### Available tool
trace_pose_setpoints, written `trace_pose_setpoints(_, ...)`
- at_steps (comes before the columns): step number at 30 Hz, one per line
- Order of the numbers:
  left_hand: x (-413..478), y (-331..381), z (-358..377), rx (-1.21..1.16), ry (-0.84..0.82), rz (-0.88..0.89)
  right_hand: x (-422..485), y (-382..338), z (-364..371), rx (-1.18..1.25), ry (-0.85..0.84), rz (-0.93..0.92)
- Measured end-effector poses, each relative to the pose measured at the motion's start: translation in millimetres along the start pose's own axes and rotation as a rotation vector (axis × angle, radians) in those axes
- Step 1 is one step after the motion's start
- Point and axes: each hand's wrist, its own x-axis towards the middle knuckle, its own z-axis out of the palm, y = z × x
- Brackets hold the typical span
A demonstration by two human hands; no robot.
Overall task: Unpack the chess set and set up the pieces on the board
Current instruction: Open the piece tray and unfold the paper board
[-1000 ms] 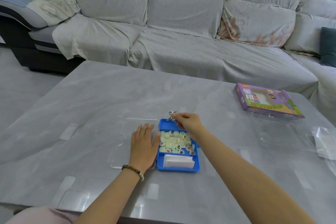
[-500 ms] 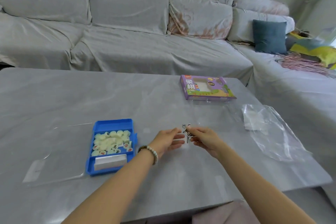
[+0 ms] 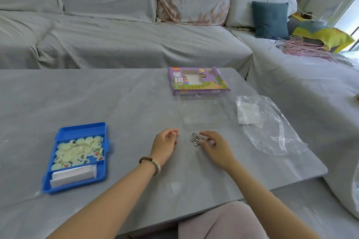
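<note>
A blue tray (image 3: pixel 81 129) sits on the grey table at the left. It holds several pale round chess pieces (image 3: pixel 80 151) with red and green characters, plus a folded white sheet (image 3: pixel 73 176) in its near compartment. My left hand (image 3: pixel 165 142) rests on the table right of the tray, its fingers loosely curled and holding nothing. My right hand (image 3: pixel 212 145) pinches the right end of a small metal wire puzzle (image 3: pixel 194 138) that lies on the table between my hands.
The purple chess box (image 3: pixel 196 80) lies open at the table's far side. A crumpled clear plastic bag (image 3: pixel 272 128) with white paper inside lies at the right, near the table edge. A grey sofa wraps round the back and right.
My right hand carried the wire puzzle from the tray to the table's middle. My left hand left the tray's side, met the puzzle, then drew back. The view swung right.
</note>
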Motion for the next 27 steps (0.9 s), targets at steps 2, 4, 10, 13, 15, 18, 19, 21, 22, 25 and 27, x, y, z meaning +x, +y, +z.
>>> trace_pose_setpoints(2, 0.5, -4.9, -7.1, 0.072, 0.016, 0.062, -8.1, 1.8, 4.5, -0.105, -0.121, -0.156)
trace_pose_setpoints(4, -0.5, -7.9, -14.0, 0.156, 0.014, 0.125, -14.3, 5.6, 10.5, -0.343, -0.253, -0.266)
trace_pose_setpoints(10, -11.4, -2.1, -38.1, 0.365, 0.005, 0.255, -7.7, 5.4, 23.6, -0.562, -0.295, -0.247)
trace_pose_setpoints(13, -14.5, 3.1, -64.1, 0.439, 0.023, 0.336, -5.8, 3.8, 26.1, -0.588, -0.29, -0.237)
trace_pose_setpoints(15, -17.1, 7.0, -88.6, 0.506, 0.036, 0.384, -8.3, -1.3, 29.3, -0.569, -0.252, -0.272)
trace_pose_setpoints(18, -23.7, 10.2, -132.3, 0.565, 0.103, 0.404, -11.8, -28.0, 44.5, -0.468, -0.195, -0.336)
trace_pose_setpoints(19, -27.4, 8.4, -147.2, 0.585, 0.128, 0.4, -12.6, -42.4, 53.5, -0.427, -0.196, -0.363)
trace_pose_setpoints(21, -35.7, 0.4, -177.8, 0.639, 0.179, 0.392, -14.0, -76.9, 75.9, -0.359, -0.244, -0.402)
trace_pose_setpoints(22, -39.2, -5.1, -193.0, 0.669, 0.208, 0.382, -14.5, -94.5, 88.3, -0.326, -0.268, -0.425)
trace_pose_setpoints(25, -49.6, -25.0, -233.8, 0.828, 0.243, 0.268, -17.2, -145.2, 126.5, -0.264, -0.34, -0.516)
trace_pose_setpoints(27, -57.5, -39.0, -253.6, 0.964, 0.209, 0.176, -19.8, -172.9, 150.3, -0.245, -0.378, -0.552)
